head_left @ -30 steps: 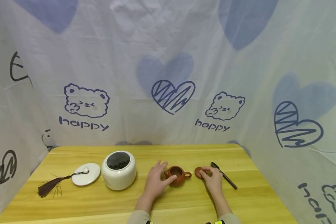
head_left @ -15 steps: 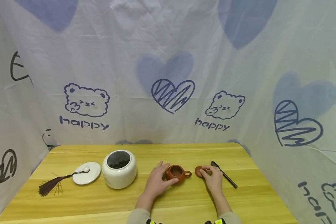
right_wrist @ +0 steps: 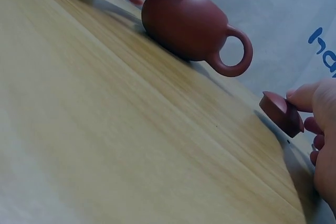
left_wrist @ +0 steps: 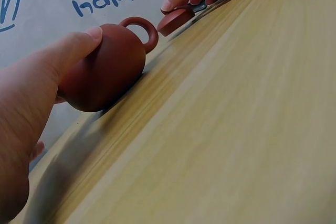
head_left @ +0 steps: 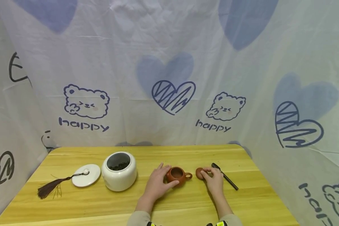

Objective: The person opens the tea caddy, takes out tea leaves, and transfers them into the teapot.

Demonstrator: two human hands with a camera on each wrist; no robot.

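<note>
A small reddish-brown clay teapot (head_left: 182, 180), without its lid on, stands near the middle of the wooden table with its loop handle toward the right. My left hand (head_left: 156, 185) grips it from the left, thumb on the near side and fingers round the far side. In the left wrist view, the thumb lies against the upper part of the pot (left_wrist: 113, 72). To the right, my right hand (head_left: 215, 184) pinches the round clay lid (head_left: 199, 173) between thumb and fingers. The right wrist view shows this lid (right_wrist: 281, 114) tipped on edge, low over the tabletop.
Left of the teapot stands a white jar (head_left: 120, 180) holding dark loose bits. Beside it lies a white lid (head_left: 86, 180) with a dark tassel (head_left: 52, 187). A black pen-like stick (head_left: 229, 180) lies beyond my right hand. A printed cloth (head_left: 124, 72) hangs behind the table.
Over the last second, my left hand has drawn in closer round the teapot, its thumb shifting on the near side. The right hand and the lid have stayed in place.
</note>
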